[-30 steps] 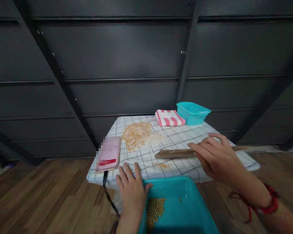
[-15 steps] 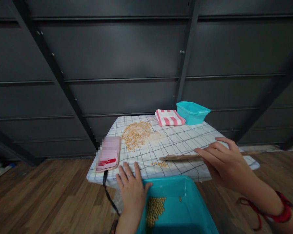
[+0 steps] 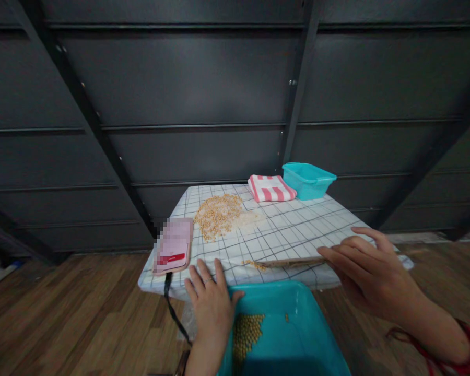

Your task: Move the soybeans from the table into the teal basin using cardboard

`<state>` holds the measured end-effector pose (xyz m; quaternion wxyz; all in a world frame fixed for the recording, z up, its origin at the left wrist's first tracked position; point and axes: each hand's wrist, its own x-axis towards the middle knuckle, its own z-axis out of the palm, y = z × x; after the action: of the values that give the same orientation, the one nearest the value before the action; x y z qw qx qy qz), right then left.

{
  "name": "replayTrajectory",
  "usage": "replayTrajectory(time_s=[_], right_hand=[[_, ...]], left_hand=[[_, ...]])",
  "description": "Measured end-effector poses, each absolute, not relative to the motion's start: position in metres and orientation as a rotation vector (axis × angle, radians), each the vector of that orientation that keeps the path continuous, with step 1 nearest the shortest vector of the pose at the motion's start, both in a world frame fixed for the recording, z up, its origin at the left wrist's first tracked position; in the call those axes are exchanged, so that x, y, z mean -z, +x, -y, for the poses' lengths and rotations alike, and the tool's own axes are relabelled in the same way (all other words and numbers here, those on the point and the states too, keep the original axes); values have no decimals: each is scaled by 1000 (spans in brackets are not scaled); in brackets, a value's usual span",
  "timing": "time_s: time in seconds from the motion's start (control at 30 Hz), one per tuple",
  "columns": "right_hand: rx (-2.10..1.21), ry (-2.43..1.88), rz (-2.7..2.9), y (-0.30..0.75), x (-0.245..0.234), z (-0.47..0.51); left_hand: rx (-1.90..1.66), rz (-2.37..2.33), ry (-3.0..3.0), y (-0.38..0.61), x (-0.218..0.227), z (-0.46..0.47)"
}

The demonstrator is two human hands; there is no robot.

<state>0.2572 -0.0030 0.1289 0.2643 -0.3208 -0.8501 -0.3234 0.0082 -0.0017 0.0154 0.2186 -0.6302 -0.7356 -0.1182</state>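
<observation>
1. Head: right hand's (image 3: pixel 372 274) grip seems closed on the strip (image 3: pixel 293 263), thumb hidden; the strip meets stray beans (image 3: pixel 255 266) on the surface (image 3: pixel 293 230).
2. Left hand (image 3: pixel 211 300), spread, grasps nothing, thumb at the bin (image 3: pixel 274 286).
3. Some beans (image 3: pixel 247 331) are binned; stray beans and the heap (image 3: pixel 218 213) are left.

Impossible to read any lettering, number or brand, even on the pink flat object (image 3: pixel 177 235) at the left of the surface (image 3: pixel 290 230), partly blurred into blocks and marked with an unclear red patch (image 3: pixel 172 259).
</observation>
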Motion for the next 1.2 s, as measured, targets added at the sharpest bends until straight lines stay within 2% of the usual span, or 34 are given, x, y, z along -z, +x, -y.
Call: replayTrajectory(time_s=[0.93,1.2], right_hand=[[791,-748,2339,257,-124,28],[881,-850,2257,249,-130,-2]], left_hand=[[368,2099,-1810,6,-11,0],[322,2093,-1787,8,-16,1]])
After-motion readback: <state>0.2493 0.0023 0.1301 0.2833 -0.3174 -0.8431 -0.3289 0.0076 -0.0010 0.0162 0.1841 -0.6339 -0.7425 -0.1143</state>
